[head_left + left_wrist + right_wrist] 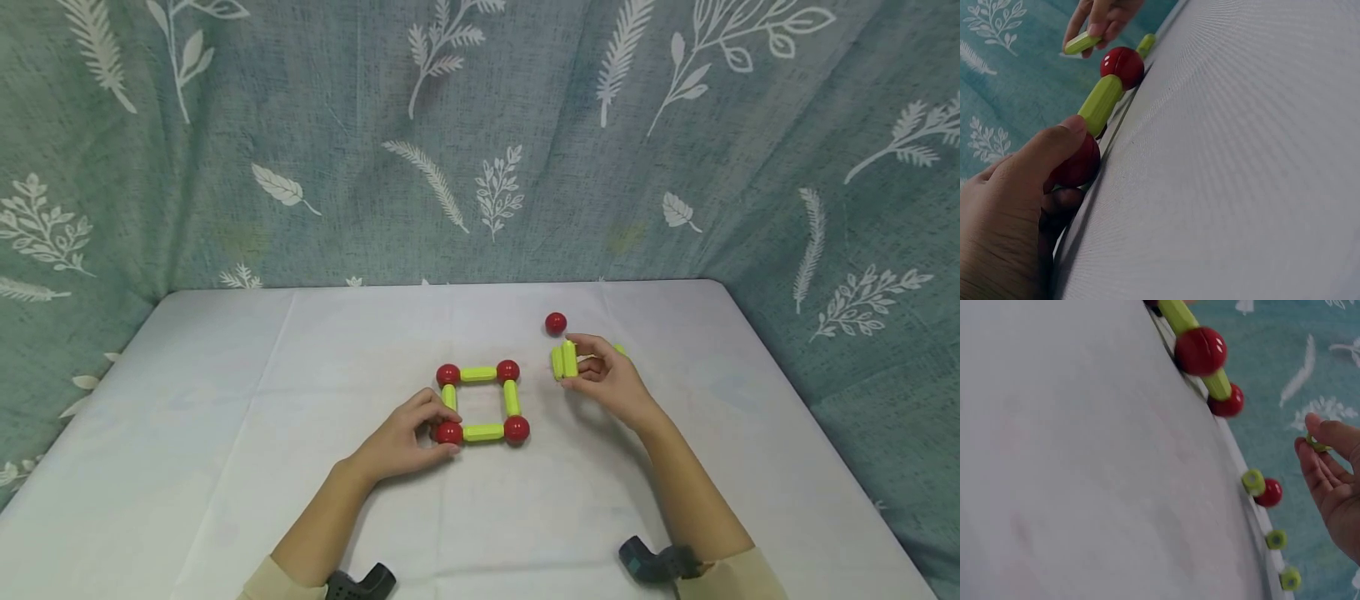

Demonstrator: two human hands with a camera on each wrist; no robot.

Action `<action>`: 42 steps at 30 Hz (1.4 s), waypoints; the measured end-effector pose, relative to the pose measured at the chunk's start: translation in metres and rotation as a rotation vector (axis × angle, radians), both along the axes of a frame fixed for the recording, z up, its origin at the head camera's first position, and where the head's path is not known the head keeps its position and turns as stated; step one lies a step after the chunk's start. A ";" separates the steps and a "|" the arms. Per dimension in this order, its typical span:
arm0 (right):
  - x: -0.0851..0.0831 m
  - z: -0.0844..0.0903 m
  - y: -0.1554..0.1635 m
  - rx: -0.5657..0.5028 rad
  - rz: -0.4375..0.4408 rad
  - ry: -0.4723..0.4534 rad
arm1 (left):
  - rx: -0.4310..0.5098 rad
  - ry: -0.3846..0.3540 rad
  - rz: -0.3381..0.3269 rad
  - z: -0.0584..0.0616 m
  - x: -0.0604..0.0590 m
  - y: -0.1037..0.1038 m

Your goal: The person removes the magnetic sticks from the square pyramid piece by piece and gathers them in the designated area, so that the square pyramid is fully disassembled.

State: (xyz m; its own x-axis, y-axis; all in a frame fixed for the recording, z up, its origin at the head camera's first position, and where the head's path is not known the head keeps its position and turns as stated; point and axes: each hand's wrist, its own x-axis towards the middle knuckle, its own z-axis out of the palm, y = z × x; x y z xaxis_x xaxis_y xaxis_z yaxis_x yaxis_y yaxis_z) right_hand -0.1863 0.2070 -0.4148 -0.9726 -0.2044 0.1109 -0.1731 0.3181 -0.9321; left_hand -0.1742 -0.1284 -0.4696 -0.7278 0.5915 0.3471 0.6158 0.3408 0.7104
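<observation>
On the table, several red balls and yellow-green rods form a square frame [477, 374]. My left hand [408, 433] grips the red ball [449, 432] at its near left corner, with thumb and fingers on either side. In the left wrist view the thumb lies over that ball [1079, 164], beside a yellow-green rod [1099, 106]. Right of the frame, my right hand [611, 382] pinches a yellow-green rod [570, 359] between thumb and fingers. The right wrist view shows this rod [1317, 444] held above the table. Another rod [557, 363] lies just left of it.
A loose red ball [556, 323] sits behind the right hand. Part of another rod [619, 349] shows past that hand. In the right wrist view, rod ends [1276, 539] line the table's edge. A leaf-patterned cloth [345, 167] hangs behind the white table [300, 500].
</observation>
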 end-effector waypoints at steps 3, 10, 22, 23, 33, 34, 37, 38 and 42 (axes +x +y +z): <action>-0.003 0.001 0.014 0.027 -0.046 -0.011 | -0.007 -0.004 0.006 0.001 0.000 -0.001; -0.005 0.002 0.048 0.074 -0.144 -0.041 | 0.007 -0.002 0.001 0.001 0.000 -0.001; -0.008 -0.007 0.097 0.315 -0.218 -0.106 | 0.009 -0.004 0.002 0.004 -0.002 0.002; -0.009 -0.009 0.100 0.335 -0.198 -0.102 | 0.008 -0.005 0.007 0.003 -0.002 0.002; -0.007 -0.033 0.118 0.494 -0.207 -0.070 | 0.006 0.012 0.008 -0.002 0.003 0.003; -0.008 -0.034 0.118 0.508 -0.210 -0.078 | 0.004 0.016 0.011 -0.002 0.003 0.003; -0.010 -0.036 0.118 0.541 -0.212 -0.085 | -0.005 0.028 0.017 0.000 0.003 0.003; -0.010 -0.036 0.118 0.549 -0.212 -0.084 | -0.007 0.034 0.017 0.000 0.003 0.002; -0.012 -0.036 0.115 0.560 -0.233 -0.095 | -0.007 0.045 0.020 0.001 0.002 0.001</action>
State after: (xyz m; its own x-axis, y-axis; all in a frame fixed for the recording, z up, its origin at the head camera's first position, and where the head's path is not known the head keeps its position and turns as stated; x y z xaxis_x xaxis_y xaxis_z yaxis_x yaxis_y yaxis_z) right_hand -0.1982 0.3225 -0.4511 -0.9991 0.0128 -0.0410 0.0355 0.7838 -0.6200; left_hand -0.1721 -0.1269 -0.4683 -0.7232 0.5797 0.3754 0.6400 0.3584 0.6797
